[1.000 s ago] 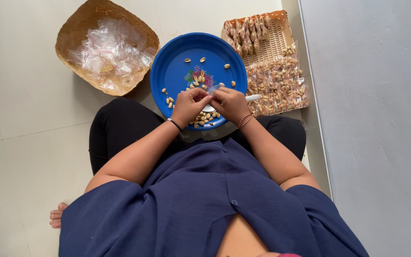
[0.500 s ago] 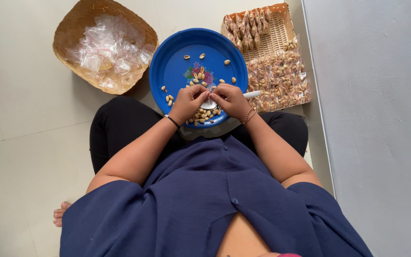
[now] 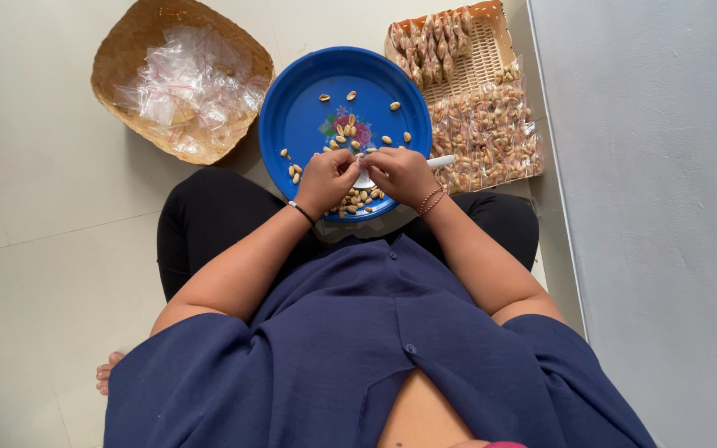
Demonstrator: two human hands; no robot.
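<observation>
Pale cream floor tiles (image 3: 35,191) are spreading under a person who is sitting on the floor, seen from above, with a grey wall (image 3: 657,207) rising along the right side; a round blue plastic tray (image 3: 304,112) with a flower picture in its middle is resting at the person's lap, and loose beige shelled nuts (image 3: 350,201) are lying scattered across it, thickest at the near rim; the left hand (image 3: 328,178) is curling closed, its fingertips pinching something small that cannot be made out, and it is wearing a dark band at the wrist; the right hand (image 3: 400,174) is curling closed just beside it, fingertips meeting the left hand's over the tray, and thin red threads are circling its wrist; a white handle-like piece (image 3: 441,161) is sticking out to the right of the right hand, though whether that hand is gripping it cannot be told; a woven brown basket (image 3: 126,41) holding empty clear plastic bags (image 3: 188,87) is sitting to the upper left; a flat woven tan basket (image 3: 479,50) and small filled packets of nuts (image 3: 487,133) are lying to the upper right, beside the tray.
</observation>
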